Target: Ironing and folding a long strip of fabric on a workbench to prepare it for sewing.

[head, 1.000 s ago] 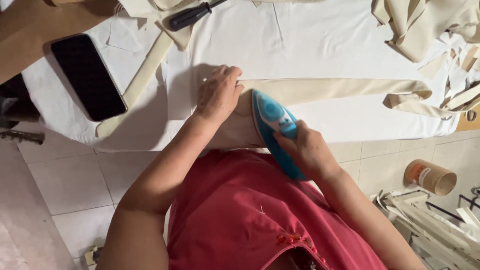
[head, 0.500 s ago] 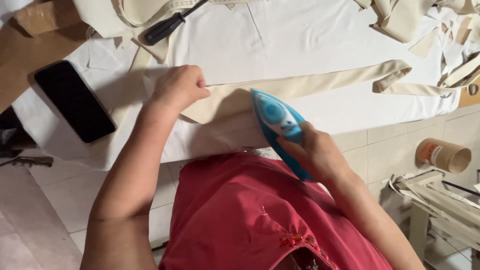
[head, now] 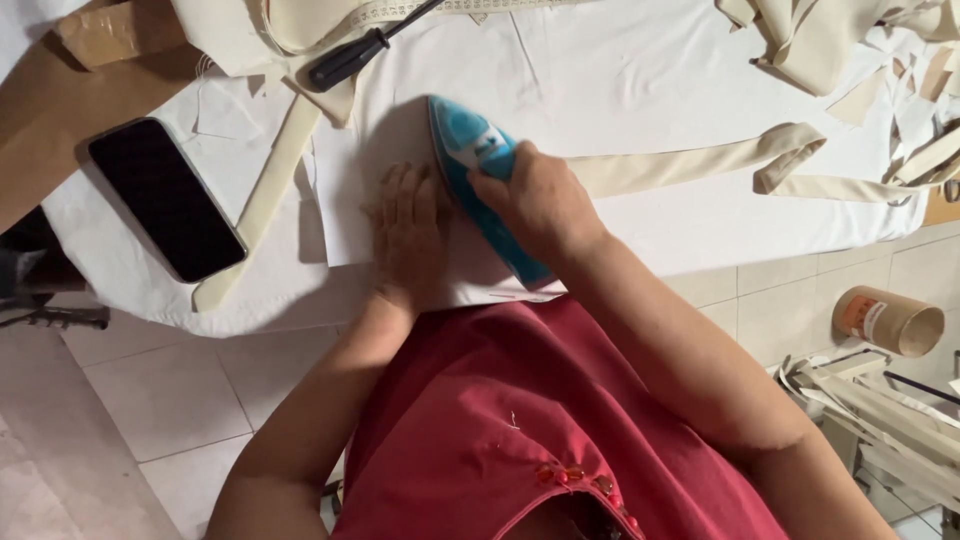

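My right hand (head: 535,205) grips the handle of a blue clothes iron (head: 472,150), whose sole rests on a long beige fabric strip (head: 690,165) laid across the white-covered table (head: 650,60). My left hand (head: 408,235) lies flat, fingers spread, on a white sheet (head: 345,215) just left of the iron, close to the table's near edge. The strip's part under the iron and my hands is hidden.
A black phone (head: 165,197) lies at the table's left. A black-handled screwdriver (head: 350,58) and a second beige strip (head: 268,190) sit behind it. Beige fabric scraps (head: 800,35) pile at the far right. A cardboard tube (head: 890,320) lies on the tiled floor.
The iron has slid left along the strip, with my right hand still on it. My left hand drew back toward me and now lies flat beside the iron.
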